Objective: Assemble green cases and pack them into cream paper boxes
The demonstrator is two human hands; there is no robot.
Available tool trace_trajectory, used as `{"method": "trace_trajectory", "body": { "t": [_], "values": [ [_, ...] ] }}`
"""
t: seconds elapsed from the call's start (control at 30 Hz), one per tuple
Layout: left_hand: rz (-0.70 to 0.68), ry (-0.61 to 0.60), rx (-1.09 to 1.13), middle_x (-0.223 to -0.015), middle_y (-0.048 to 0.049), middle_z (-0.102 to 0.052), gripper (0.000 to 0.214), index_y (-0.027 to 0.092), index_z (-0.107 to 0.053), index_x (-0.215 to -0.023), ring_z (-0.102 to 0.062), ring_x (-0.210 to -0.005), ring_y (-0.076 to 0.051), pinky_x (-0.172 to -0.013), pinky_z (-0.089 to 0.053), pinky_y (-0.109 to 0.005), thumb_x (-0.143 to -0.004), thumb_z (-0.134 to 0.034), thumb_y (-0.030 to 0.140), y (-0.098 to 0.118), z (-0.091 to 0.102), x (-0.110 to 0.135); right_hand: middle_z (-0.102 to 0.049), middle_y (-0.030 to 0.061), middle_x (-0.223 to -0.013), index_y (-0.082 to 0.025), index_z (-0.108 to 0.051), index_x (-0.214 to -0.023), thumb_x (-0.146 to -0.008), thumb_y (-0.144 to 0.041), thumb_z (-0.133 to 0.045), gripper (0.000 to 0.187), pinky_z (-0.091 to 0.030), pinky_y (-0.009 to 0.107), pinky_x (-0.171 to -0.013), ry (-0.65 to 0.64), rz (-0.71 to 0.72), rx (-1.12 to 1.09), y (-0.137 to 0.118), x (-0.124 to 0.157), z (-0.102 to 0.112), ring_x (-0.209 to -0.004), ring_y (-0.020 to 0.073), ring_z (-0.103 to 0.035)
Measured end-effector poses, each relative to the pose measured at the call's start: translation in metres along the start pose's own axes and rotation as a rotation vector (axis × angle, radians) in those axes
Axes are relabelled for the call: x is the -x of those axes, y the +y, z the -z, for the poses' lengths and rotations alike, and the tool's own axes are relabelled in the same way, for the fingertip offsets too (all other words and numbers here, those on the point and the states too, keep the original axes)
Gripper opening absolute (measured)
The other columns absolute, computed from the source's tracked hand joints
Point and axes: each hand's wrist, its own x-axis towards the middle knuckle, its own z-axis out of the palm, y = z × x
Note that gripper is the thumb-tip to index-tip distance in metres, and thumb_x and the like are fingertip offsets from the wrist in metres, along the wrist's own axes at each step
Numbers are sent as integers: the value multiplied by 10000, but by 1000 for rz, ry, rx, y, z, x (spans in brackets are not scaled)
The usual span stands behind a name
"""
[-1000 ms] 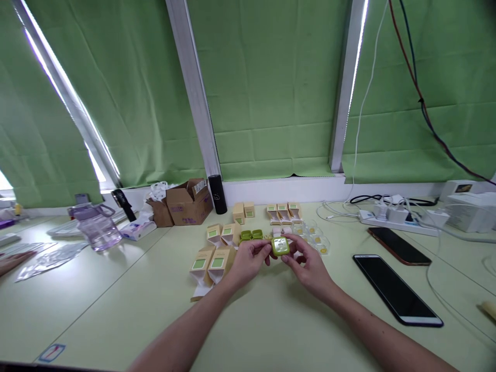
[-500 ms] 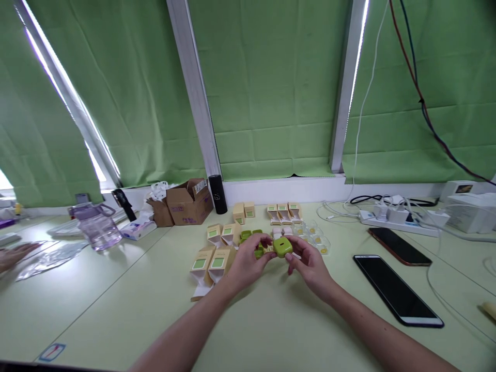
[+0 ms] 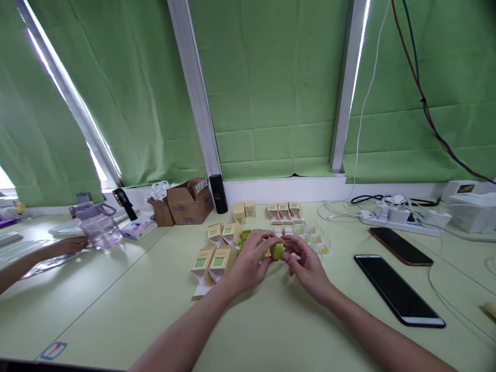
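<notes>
Just above the table, a small green rounded piece [image 3: 277, 251] is held between my two hands, turned on edge. My left hand [image 3: 251, 261] is closed on its left and top side with the fingertips. On the opposite side, my right hand [image 3: 307, 266] pinches it between thumb and fingers. More green pieces [image 3: 245, 236] lie behind my left hand, partly hidden. Open cream boxes with green labels [image 3: 219, 262] stand left of my left hand. Clear plastic cups with yellow centres [image 3: 314, 238] sit behind my right hand, near small pale pink items [image 3: 287, 230].
Further boxes [image 3: 284, 212] stand at the back. Two phones [image 3: 399, 289] and a power strip [image 3: 401, 223] with cables lie to the right. On the left are a cardboard box [image 3: 189, 204], a black cylinder [image 3: 218, 195], a water jug [image 3: 98, 227] and another person's hand [image 3: 70, 245].
The green piece has been turned from its slotted face showing to its edge showing. My left fingers have come over it. The other person's hand has moved right towards the jug.
</notes>
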Motion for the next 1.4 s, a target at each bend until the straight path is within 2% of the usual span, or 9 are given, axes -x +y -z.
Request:
{"method": "trace_trajectory", "body": {
  "t": [0.17,0.27,0.43,0.57,0.73,1.0,1.17,1.27,1.4],
  "values": [
    [209,213,217,-1270,-91,-655,464,262,-637,-1275,-599,-1210,-276,-1023,-514,-437,-846,-689,95,-12,-1,-5,-708,107,-1204,-238,-610,-1241,-1018,-259,-519,241,-571,398,-852,-76,246,534,-1,4,4,-1048,251,-649],
    [359,252,346,-1267,-77,-680,465,247,-647,-1242,-635,-1153,-257,-984,-510,-400,-803,-725,116,-20,-4,-6,-716,111,-1251,-216,-637,-1248,-960,-138,-540,314,-514,464,-1004,-213,383,871,0,5,2,-1193,294,-591],
    [478,249,552,-1232,-87,-704,469,210,-642,-1187,-660,-1078,-231,-923,-537,-353,-742,-783,171,-26,-9,-6,-624,123,-1456,-193,-615,-1368,-975,-200,-561,397,-354,560,-1164,-326,383,1158,3,8,-8,-1416,379,-439],
    [524,224,663,-1230,-101,-708,508,198,-609,-1183,-674,-1037,-215,-893,-565,-345,-711,-797,188,-23,-10,-5,-584,113,-1515,-199,-632,-1343,-1014,-267,-532,350,-273,588,-1203,-402,353,1196,3,10,-11,-1465,381,-395],
    [526,223,701,-1228,-109,-712,503,196,-611,-1160,-683,-1058,-216,-917,-564,-360,-695,-796,152,-19,-12,-5,-643,101,-1445,-196,-666,-1249,-1043,-275,-494,279,-246,576,-1213,-433,335,1184,2,10,-11,-1466,353,-398],
    [527,227,672,-1227,-116,-721,508,200,-612,-1173,-681,-1091,-234,-886,-572,-351,-708,-812,147,-16,-12,-4,-703,131,-1329,-179,-667,-1266,-1013,-227,-546,284,-264,546,-1179,-375,398,1191,7,7,-13,-1392,348,-468],
    [544,245,665,-1214,-114,-719,500,199,-599,-1175,-677,-1108,-236,-876,-570,-343,-727,-821,184,-13,-11,-4,-778,94,-1064,-194,-723,-1031,-933,-121,-605,170,-363,470,-1048,-289,482,1098,3,2,-8,-1082,289,-637],
    [550,250,649,-1191,-105,-720,502,201,-603,-1167,-676,-1092,-232,-864,-566,-337,-720,-830,193,-15,-12,-5,-777,74,-922,-207,-716,-907,-894,-39,-568,224,-399,425,-939,-179,549,1016,2,1,-2,-880,238,-641],
    [531,249,635,-1178,-92,-719,503,205,-614,-1166,-680,-1082,-230,-861,-568,-337,-712,-831,190,-17,-14,-4,-737,59,-800,-207,-689,-866,-923,-53,-520,236,-406,377,-787,-103,565,914,0,2,3,-786,223,-614]
  ]
}}
